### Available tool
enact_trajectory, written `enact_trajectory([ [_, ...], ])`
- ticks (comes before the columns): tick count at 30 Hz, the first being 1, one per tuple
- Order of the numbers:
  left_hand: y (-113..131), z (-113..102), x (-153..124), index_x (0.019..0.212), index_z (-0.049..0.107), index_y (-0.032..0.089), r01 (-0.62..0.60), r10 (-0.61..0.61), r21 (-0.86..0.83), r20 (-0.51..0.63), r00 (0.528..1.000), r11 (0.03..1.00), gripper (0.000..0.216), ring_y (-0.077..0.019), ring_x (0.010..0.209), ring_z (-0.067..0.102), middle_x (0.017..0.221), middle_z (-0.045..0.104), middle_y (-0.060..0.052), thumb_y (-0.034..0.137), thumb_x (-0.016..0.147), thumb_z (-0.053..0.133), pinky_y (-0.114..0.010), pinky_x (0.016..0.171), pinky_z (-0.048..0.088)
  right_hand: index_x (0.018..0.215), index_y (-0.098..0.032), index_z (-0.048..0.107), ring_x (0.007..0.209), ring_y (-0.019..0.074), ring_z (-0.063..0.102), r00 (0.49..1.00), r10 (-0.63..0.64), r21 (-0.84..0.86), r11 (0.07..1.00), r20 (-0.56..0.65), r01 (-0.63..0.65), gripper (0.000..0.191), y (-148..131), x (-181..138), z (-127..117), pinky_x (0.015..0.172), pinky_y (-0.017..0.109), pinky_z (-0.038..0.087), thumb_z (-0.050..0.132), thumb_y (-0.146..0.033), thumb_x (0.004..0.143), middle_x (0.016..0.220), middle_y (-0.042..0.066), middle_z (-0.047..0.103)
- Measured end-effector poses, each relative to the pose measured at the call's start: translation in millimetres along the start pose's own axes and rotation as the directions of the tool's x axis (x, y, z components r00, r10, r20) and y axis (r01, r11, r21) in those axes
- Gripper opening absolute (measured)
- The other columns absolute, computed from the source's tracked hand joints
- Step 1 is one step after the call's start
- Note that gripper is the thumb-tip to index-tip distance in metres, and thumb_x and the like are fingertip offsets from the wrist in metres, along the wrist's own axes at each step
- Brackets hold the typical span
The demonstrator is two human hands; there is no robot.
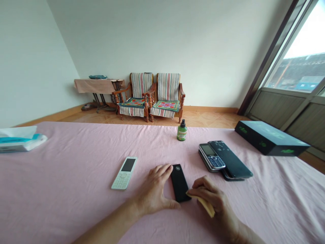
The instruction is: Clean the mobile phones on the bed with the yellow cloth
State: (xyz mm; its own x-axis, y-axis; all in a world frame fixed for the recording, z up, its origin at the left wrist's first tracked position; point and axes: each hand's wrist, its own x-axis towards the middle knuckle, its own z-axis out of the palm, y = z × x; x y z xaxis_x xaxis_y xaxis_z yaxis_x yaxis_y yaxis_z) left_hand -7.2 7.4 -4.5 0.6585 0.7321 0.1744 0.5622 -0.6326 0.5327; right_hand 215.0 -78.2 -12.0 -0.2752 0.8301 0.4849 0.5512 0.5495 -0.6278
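A small black phone (179, 184) lies face down on the pink tablecloth (76, 189), in front of me. My left hand (156, 189) rests against its left side, fingers and thumb bracing its long edge. My right hand (212, 198) sits at the phone's lower right corner, fingers closed on a folded yellow cloth (205, 204) that touches the phone. A white keypad phone (124, 172) lies face up just left of my left hand.
A small stack of phones (223, 161) lies to the right. Behind it is a black box (270, 137) with green print. A green bottle (182, 130) stands at the far edge, a tissue pack (19, 139) at the far left. Two wooden chairs (152, 96) stand by the wall.
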Motion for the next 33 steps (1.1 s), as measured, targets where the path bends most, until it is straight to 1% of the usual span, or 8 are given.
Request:
enact_trajectory([
  [4, 1, 2, -1, 0.141, 0.037, 0.021, 0.009, -0.008, 0.030, -0.009, 1.000, 1.000, 0.104, -0.0356, 0.132, 0.034, 0.145, 0.041, -0.013, 0.063, 0.055, 0.077, -0.053, 0.107, 0.029, 0.098, -0.021, 0.069, 0.078, 0.0168, 0.058, 0.996, 0.059, -0.035, 0.998, 0.066, -0.056, 0.026, 2, 4, 9, 0.064, 0.027, 0.047, 0.049, -0.009, 0.087, 0.088, 0.007, 0.056],
  [8, 2, 2, -1, 0.140, 0.039, 0.019, 0.005, -0.005, 0.054, -0.001, 1.000, 0.999, 0.102, -0.0352, 0.132, 0.034, 0.144, 0.041, -0.013, 0.060, 0.056, 0.078, -0.052, 0.108, 0.029, 0.102, -0.020, 0.068, 0.077, 0.0173, 0.058, 0.994, 0.107, -0.104, 0.989, 0.024, -0.104, 0.028, 5, 13, 11, 0.065, 0.028, 0.046, 0.046, -0.008, 0.088, 0.088, 0.007, 0.057],
  [14, 4, 1, -1, 0.141, 0.038, 0.020, 0.000, 0.001, 0.069, -0.002, 1.000, 0.998, 0.101, -0.0348, 0.132, 0.034, 0.145, 0.040, -0.012, 0.060, 0.057, 0.077, -0.052, 0.108, 0.030, 0.093, -0.019, 0.068, 0.074, 0.0173, 0.056, 0.996, 0.048, -0.140, 0.989, 0.071, -0.038, 0.025, -4, 10, 6, 0.061, 0.027, 0.043, 0.048, -0.007, 0.086, 0.081, 0.006, 0.056],
  [17, 4, 1, -1, 0.141, 0.038, 0.019, 0.000, 0.000, 0.063, -0.003, 1.000, 0.998, 0.101, -0.0354, 0.132, 0.034, 0.145, 0.040, -0.013, 0.061, 0.057, 0.077, -0.052, 0.107, 0.030, 0.091, -0.018, 0.068, 0.075, 0.0171, 0.055, 0.995, 0.069, -0.160, 0.986, 0.073, -0.057, 0.026, -6, 8, 7, 0.062, 0.027, 0.042, 0.047, -0.004, 0.086, 0.083, 0.006, 0.055],
  [21, 3, 2, -1, 0.140, 0.040, 0.018, -0.018, 0.019, 0.054, -0.009, 1.000, 0.998, 0.099, -0.0361, 0.131, 0.035, 0.144, 0.041, -0.014, 0.059, 0.057, 0.077, -0.053, 0.107, 0.029, 0.085, -0.018, 0.068, 0.075, 0.0169, 0.053, 0.989, 0.125, -0.234, 0.967, 0.079, -0.104, 0.023, 0, 26, 11, 0.064, 0.027, 0.041, 0.049, -0.004, 0.086, 0.084, 0.006, 0.055],
  [27, 4, 1, 0, 0.140, 0.040, 0.020, -0.022, 0.023, 0.046, -0.024, 0.999, 0.999, 0.100, -0.0360, 0.129, 0.037, 0.142, 0.044, -0.013, 0.054, 0.055, 0.080, -0.053, 0.107, 0.030, 0.079, -0.018, 0.067, 0.082, 0.0176, 0.050, 0.990, 0.116, -0.310, 0.947, 0.080, -0.086, 0.026, 14, 70, 16, 0.069, 0.026, 0.039, 0.051, 0.002, 0.080, 0.085, 0.005, 0.054],
  [30, 6, -1, 0, 0.139, 0.041, 0.021, -0.023, 0.023, 0.029, -0.025, 0.999, 0.999, 0.099, -0.0358, 0.128, 0.038, 0.141, 0.045, -0.012, 0.052, 0.054, 0.081, -0.052, 0.106, 0.030, 0.075, -0.018, 0.066, 0.082, 0.0177, 0.050, 0.992, 0.115, -0.316, 0.944, 0.060, -0.090, 0.026, 14, 75, 19, 0.069, 0.026, 0.039, 0.050, 0.002, 0.079, 0.083, 0.005, 0.054],
  [33, 4, 0, 0, 0.139, 0.040, 0.019, -0.013, 0.013, 0.027, -0.013, 1.000, 1.000, 0.100, -0.0355, 0.129, 0.037, 0.142, 0.044, -0.013, 0.051, 0.054, 0.081, -0.052, 0.107, 0.029, 0.076, -0.017, 0.066, 0.082, 0.0185, 0.050, 0.994, 0.098, -0.305, 0.949, 0.046, -0.079, 0.028, 7, 65, 21, 0.070, 0.027, 0.039, 0.047, 0.004, 0.078, 0.084, 0.006, 0.055],
])
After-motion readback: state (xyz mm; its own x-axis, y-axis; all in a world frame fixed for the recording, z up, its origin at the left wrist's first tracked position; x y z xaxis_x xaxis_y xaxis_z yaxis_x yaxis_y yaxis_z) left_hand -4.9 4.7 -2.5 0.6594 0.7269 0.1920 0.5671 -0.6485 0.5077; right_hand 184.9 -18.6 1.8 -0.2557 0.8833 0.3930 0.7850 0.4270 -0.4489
